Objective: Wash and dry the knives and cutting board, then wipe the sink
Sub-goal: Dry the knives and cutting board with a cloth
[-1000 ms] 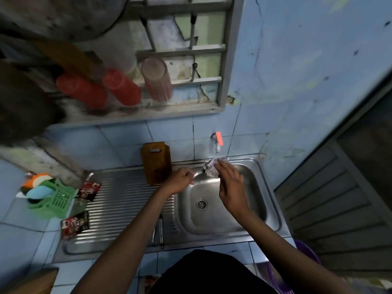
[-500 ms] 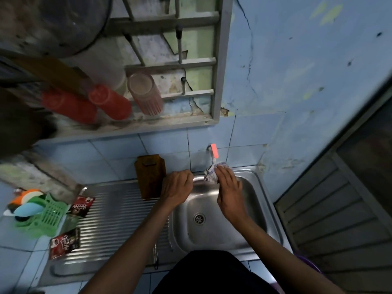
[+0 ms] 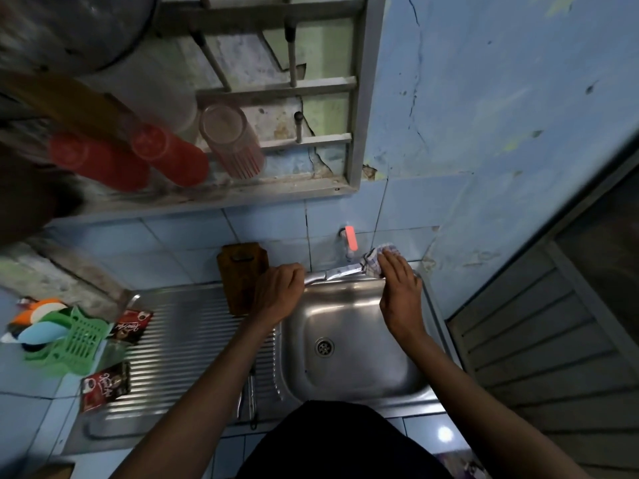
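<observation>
My left hand point(image 3: 276, 292) grips the handle of a knife point(image 3: 340, 272) held level over the back rim of the steel sink point(image 3: 359, 357). The blade points right. My right hand point(image 3: 397, 292) presses a checked cloth point(image 3: 378, 259) around the blade's tip end, hiding it. The brown wooden cutting board point(image 3: 240, 274) leans upright against the tiled wall, just left of my left hand. Another knife point(image 3: 251, 397) lies on the ribbed drainboard beside my left forearm.
A tap with a pink handle point(image 3: 350, 238) sticks out of the wall above the sink. A green basket point(image 3: 69, 340) with scrubbers and two red sachets point(image 3: 105, 385) sit on the left. Red cups point(image 3: 166, 153) hang on a rack above. A louvred door point(image 3: 553, 340) stands at right.
My right hand has slid the cloth rightward along the blade toward its tip, uncovering more of the blade. The camera has tilted a little.
</observation>
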